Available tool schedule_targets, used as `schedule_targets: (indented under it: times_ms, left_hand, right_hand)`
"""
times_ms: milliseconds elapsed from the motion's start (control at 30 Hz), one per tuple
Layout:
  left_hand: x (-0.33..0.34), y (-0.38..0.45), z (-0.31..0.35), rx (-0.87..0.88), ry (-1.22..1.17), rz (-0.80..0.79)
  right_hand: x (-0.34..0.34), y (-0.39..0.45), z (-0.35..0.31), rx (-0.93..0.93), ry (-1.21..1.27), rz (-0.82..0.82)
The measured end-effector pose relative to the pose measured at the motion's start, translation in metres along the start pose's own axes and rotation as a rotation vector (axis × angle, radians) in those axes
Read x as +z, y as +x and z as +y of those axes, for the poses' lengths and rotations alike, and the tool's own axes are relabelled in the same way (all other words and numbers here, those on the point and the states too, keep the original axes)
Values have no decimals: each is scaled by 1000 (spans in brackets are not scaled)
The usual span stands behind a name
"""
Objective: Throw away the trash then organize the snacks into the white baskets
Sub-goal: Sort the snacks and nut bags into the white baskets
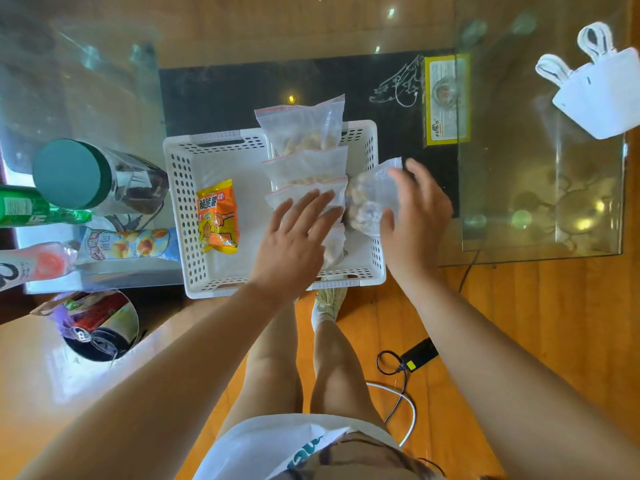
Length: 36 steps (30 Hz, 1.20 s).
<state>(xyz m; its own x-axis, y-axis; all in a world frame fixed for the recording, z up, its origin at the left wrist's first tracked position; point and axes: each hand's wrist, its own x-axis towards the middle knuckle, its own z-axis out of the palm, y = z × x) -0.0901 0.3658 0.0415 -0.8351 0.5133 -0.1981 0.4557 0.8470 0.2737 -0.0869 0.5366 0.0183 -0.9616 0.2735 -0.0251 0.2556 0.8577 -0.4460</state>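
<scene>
A clear glass surface [540,209] over a wooden floor [519,306] carries a white perforated plastic basket [180,188], a green-lidded clear jar [86,174] just left of it, a blue snack tube [128,244] lying flat, and a white router [602,95] far right.

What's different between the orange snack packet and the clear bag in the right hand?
The orange snack packet is opaque and printed; the clear bag shows the snacks inside. The packet lies flat on the white basket floor, untouched; the bag is held by the right hand over the basket's right edge. Both are small snack packs.
</scene>
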Motion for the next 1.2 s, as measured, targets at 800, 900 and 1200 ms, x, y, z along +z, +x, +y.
schedule_targets:
  times_ms: [800,900,1200]
  left_hand:
    - [29,-48,-42,-74,-41,-363]
    - [21,-60,-58,-94,-75,-353]
    - [-26,-142,-143,-502,-318,-231]
  right_hand:
    - [16,-71,-54,-99,-19,-405]
    - [31,-72,-59,81,-6,-540]
    - [45,-62,-121,212,-55,-403]
